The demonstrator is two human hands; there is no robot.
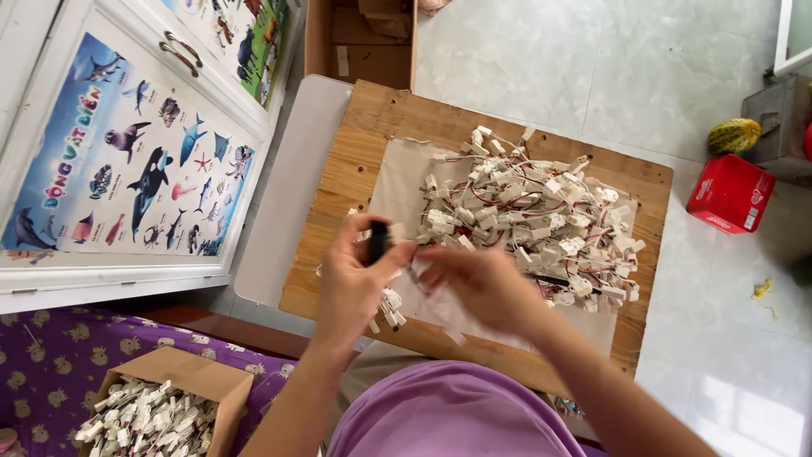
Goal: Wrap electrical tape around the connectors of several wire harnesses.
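Head view is showing a person's two hands working above a wooden counter (pixel 355 161). The left hand (pixel 355 283) is curling its fingers (pixel 351 230) around a small black tool (pixel 377 241), holding it upright and closed tight on it. The right hand (pixel 482 283) is blurring with motion; its fingers (pixel 440 261) are bending inward just beside the tool, but whether they are pinching anything cannot be told. Behind both hands a heap of small white connectors (pixel 533 216) with thin red and white wires is lying tangled on a pale sheet (pixel 402 182) on the counter. Lower left, a cardboard box (pixel 169 406) is holding more white connectors, resting on purple patterned fabric (pixel 51 364).
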